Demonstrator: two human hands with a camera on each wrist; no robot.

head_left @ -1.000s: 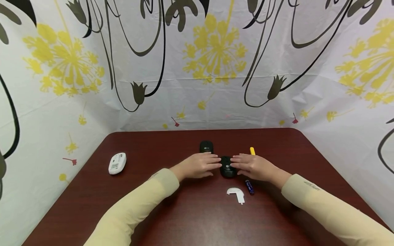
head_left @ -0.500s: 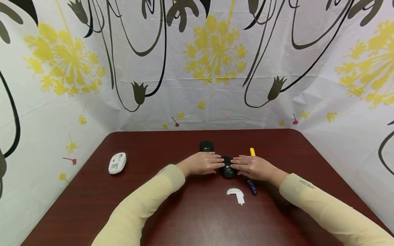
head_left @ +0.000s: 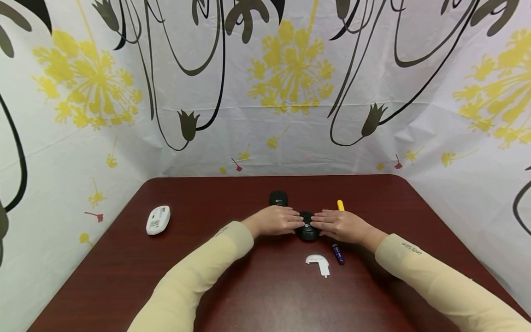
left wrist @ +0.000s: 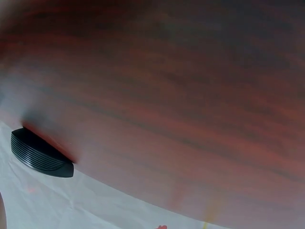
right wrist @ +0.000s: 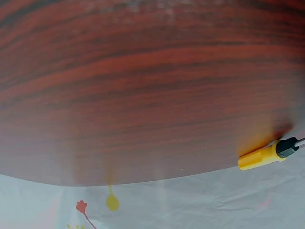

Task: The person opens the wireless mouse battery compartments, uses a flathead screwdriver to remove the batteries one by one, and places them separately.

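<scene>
In the head view a black computer mouse (head_left: pixel 308 234) lies on the table between the two hands. My left hand (head_left: pixel 275 221) reaches in from the left with straight fingers, its fingertips at the mouse's left side. From the other side my right hand (head_left: pixel 340 226) lays its straight fingertips on the mouse's right part. The fingers cover much of its upper surface. Nearer the person are a white hook-shaped cover (head_left: pixel 319 263) and a dark blue battery (head_left: pixel 338 254). Neither hand shows in its own wrist view, apart from a sliver at the left wrist view's edge.
Behind the left hand stands a black rounded device (head_left: pixel 278 198), its ribbed side showing in the left wrist view. A yellow-handled screwdriver (right wrist: pixel 262 157) lies beyond the right hand. A white mouse (head_left: pixel 158 220) rests underside up at the left of the brown table (head_left: pixel 232 295).
My left hand has slid a little to the right, up against the mouse. The right hand has hardly moved. The battery has rolled slightly right and partly back.
</scene>
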